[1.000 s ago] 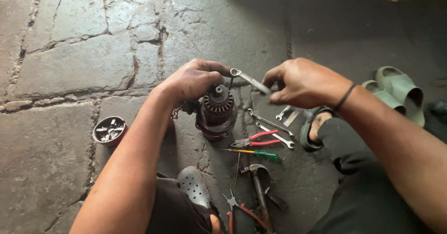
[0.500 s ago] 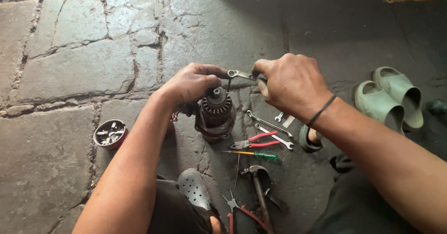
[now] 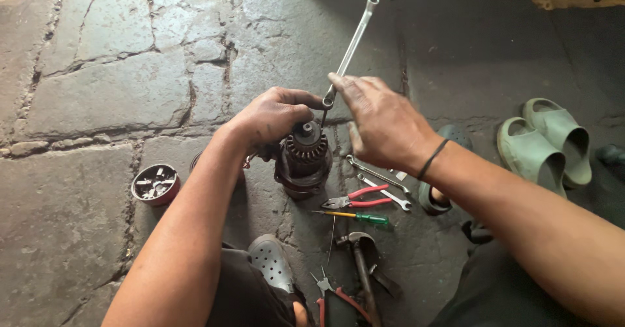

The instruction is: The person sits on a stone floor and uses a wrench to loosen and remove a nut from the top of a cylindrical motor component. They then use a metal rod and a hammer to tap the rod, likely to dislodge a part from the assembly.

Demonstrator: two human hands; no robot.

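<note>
Slim steel wrench (image 3: 349,47) on grimy toothed motor (image 3: 303,154)

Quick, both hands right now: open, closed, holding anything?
Left hand: closed around the top of the dark geared motor part.
Right hand: fingers mostly extended, fingertips on the long ring spanner; a firm grip cannot be told.

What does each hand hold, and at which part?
Left hand grips the motor part at its top. Right hand touches the wrench near its lower end.

Red-handled pliers (image 3: 359,198), green screwdriver (image 3: 362,217), hammer (image 3: 360,257) lie mid-floor; round tin (image 3: 155,184) left; green sandals (image 3: 545,146) right edge.
</note>
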